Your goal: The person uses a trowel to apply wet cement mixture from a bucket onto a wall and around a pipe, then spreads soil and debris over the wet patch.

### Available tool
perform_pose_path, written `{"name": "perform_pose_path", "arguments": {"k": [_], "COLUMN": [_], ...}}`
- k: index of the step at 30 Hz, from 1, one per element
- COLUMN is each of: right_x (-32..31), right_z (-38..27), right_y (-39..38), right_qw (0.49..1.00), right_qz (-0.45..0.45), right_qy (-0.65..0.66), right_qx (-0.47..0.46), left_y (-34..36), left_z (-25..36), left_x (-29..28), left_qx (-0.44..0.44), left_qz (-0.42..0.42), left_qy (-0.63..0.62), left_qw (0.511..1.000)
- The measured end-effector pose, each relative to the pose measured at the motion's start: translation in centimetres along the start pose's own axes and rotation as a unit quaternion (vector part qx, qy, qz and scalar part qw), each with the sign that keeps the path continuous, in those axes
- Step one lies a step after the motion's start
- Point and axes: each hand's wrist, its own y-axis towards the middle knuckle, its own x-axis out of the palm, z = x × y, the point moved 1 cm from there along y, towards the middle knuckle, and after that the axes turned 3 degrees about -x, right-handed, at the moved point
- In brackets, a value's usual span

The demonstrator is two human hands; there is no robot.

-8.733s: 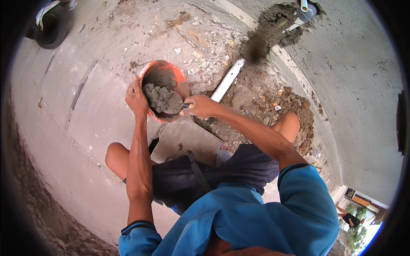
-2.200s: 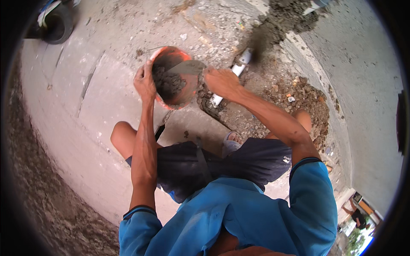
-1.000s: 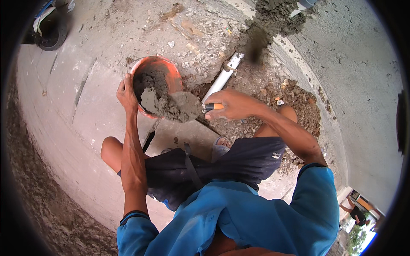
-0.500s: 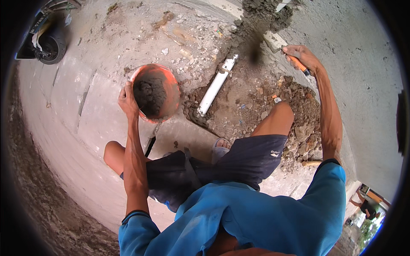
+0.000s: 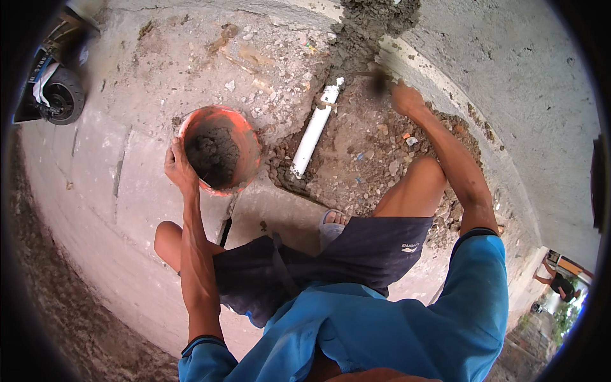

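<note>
My left hand (image 5: 179, 164) grips the rim of an orange bucket (image 5: 251, 146), whose dark inside holds wet grey mortar (image 5: 213, 153). At the upper right, my right hand (image 5: 406, 97) is closed on a trowel (image 5: 364, 74), its blade low against the wet mortar patch (image 5: 359, 41) along the wall's foot; a dark blur in the picture obscures part of the tool. A white pipe (image 5: 312, 137) lies in the broken trench between bucket and right hand, with loose soil and rubble (image 5: 375, 159) around it.
A rough grey wall (image 5: 541, 146) runs up the right side. Cracked concrete paving (image 5: 95, 184) spreads to the left, below a motorbike's front wheel (image 5: 60, 95) at the upper left. My bent knees frame the lower middle. Another person (image 5: 560, 285) in dark clothing is far off at the lower right.
My right hand has carried the trowel from the bucket up to the mortar by the wall, then shifted slightly left and down. My left hand stays on the bucket rim.
</note>
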Motion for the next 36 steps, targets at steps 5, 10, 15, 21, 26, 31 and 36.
{"name": "perform_pose_path", "arguments": {"k": [5,10,15,21,26,31,36], "right_x": [-1.6,-4.0,-2.0,-3.9,-5.3,-2.2,-2.3], "right_z": [-0.5,3.7,5.8,9.2,5.8,8.4,10.1], "right_y": [3.1,5.3,2.3,-2.3,-0.3,3.0,0.7], "right_qw": [0.998,0.993,0.986,0.995,0.926,0.96,0.989], "right_qz": [-0.024,-0.028,-0.009,0.048,0.003,0.024,0.068], "right_qy": [0.036,0.078,0.106,0.081,0.361,0.261,0.097], "right_qx": [0.043,0.088,0.126,0.034,0.11,0.102,0.088], "left_y": [-0.1,-0.8,-0.7,-0.1,-0.3,-0.7,-0.9], "left_z": [-0.1,0.4,0.7,0.2,0.7,0.4,0.6], "left_x": [0.5,2.5,2.3,1.5,1.1,2.1,1.3], "left_qx": [-0.006,-0.022,-0.026,-0.048,-0.023,-0.028,-0.046], "left_qz": [0.004,-0.004,-0.001,-0.007,-0.015,-0.019,-0.002], "left_qy": [-0.013,0.011,0.013,0.0,-0.003,0.004,0.029], "left_qw": [1.0,1.0,1.0,0.999,1.0,0.999,0.999]}}
